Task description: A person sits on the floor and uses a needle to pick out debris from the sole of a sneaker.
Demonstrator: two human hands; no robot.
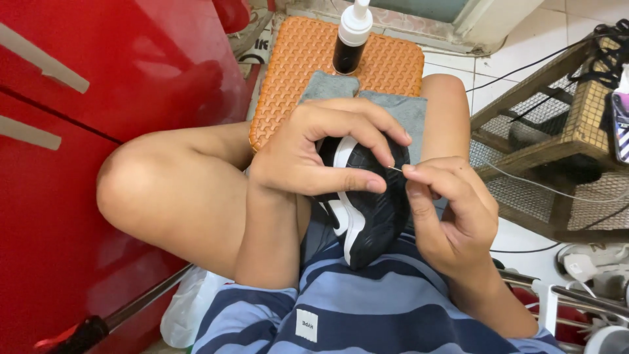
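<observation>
A black sneaker with white stripes lies in my lap, toe pointing toward my chest. My left hand wraps over its upper part and grips it, thumb pressed along the side. My right hand pinches a thin needle between thumb and forefinger at the shoe's right edge. A fine pale thread runs from there off to the right. A grey cloth lies under the shoe.
An orange woven cushion sits ahead with a black bottle with a white pump top on it. A red cabinet fills the left. A wooden mesh rack with cables stands right. A white bag lies low left.
</observation>
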